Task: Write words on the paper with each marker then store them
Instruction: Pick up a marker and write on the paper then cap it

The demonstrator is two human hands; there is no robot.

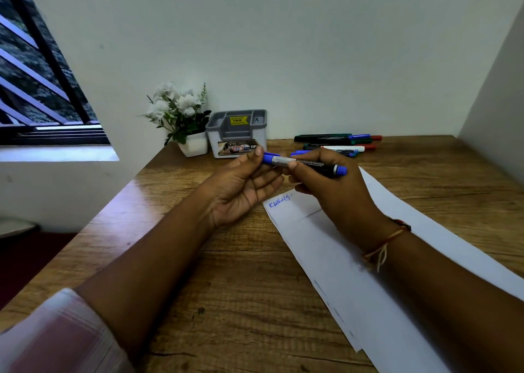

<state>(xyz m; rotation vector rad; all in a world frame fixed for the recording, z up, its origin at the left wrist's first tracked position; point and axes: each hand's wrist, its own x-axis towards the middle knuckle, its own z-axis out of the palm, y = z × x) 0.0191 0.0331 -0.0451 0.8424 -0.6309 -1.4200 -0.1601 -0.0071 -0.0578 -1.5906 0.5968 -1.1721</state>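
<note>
A blue marker lies level in the air above the desk, held between both hands. My left hand pinches its blue cap end with thumb and fingers, palm up. My right hand grips the black barrel, the blue tail sticking out to the right. Below the hands lies the white paper with one blue handwritten word near its top left corner. Several more markers lie in a pile at the back of the desk. A grey organiser box stands to their left.
A small white pot with white flowers stands left of the organiser against the wall. The wooden desk ends at a wall on the right and drops off at the left edge, beside a barred window.
</note>
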